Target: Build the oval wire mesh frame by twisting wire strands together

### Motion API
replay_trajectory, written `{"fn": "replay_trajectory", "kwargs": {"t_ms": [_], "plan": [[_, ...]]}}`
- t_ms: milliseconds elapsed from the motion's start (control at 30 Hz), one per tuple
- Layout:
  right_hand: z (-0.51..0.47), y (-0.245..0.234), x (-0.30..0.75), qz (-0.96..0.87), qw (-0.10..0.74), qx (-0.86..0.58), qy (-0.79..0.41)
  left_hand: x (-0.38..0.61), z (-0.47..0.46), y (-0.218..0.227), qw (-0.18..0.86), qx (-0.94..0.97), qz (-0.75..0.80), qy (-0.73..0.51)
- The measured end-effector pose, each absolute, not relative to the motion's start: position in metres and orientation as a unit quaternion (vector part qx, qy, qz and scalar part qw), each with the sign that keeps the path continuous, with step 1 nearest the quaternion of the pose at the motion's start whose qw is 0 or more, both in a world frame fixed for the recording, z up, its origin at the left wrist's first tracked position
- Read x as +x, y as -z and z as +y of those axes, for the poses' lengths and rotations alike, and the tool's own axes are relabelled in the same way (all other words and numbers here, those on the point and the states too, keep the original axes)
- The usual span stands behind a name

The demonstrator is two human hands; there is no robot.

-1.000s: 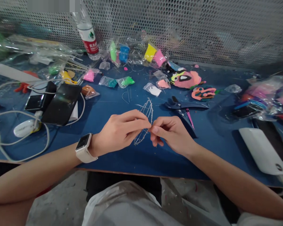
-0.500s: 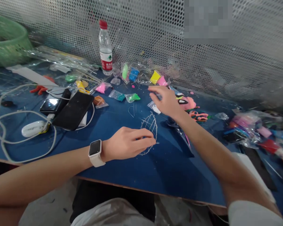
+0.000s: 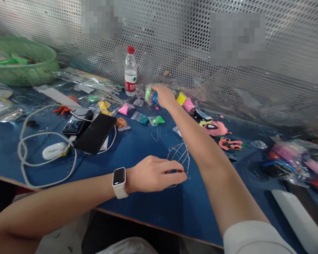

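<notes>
My left hand [image 3: 155, 174], with a white watch on its wrist, pinches the lower edge of a small silver wire frame [image 3: 178, 157] resting on the blue table [image 3: 137, 148]. My right hand [image 3: 163, 95] is stretched far across the table to the small clear bags of coloured clay by the mesh wall. Its fingers touch a green clay bag [image 3: 147, 93] and a blue one [image 3: 155, 97]; whether they grip either is unclear. Yellow [image 3: 181, 99] and pink [image 3: 188, 104] clay bags lie just right of that hand.
A water bottle [image 3: 130, 71] stands at the back. Phones [image 3: 95, 132], a white mouse [image 3: 53, 151] and white cables lie at left, a green basket [image 3: 23, 63] at far left. Flat coloured clay figures [image 3: 213, 127] and plastic bags [image 3: 294, 160] lie at right.
My right hand let go of the wire frame and reached forward to the clay bags at the back. My left hand kept hold of the frame. The view tilted up.
</notes>
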State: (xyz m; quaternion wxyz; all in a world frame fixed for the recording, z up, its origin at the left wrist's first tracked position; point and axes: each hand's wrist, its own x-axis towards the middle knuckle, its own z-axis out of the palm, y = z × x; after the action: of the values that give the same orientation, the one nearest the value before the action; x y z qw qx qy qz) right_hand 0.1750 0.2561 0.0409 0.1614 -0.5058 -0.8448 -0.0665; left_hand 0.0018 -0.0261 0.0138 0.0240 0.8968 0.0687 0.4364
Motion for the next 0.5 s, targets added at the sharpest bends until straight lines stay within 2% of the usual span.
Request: {"fn": "replay_trajectory", "kwargs": {"t_ms": [167, 500], "plan": [[0.268, -0.038, 0.171, -0.876, 0.078, -0.470, 0.076, 0.001, -0.024, -0.012, 0.027, 0.902, 0.070, -0.425], [0.271, -0.023, 0.178, -0.865, 0.102, -0.486, 0.069, 0.003, -0.025, -0.012, 0.044, 0.895, 0.069, -0.438]]}}
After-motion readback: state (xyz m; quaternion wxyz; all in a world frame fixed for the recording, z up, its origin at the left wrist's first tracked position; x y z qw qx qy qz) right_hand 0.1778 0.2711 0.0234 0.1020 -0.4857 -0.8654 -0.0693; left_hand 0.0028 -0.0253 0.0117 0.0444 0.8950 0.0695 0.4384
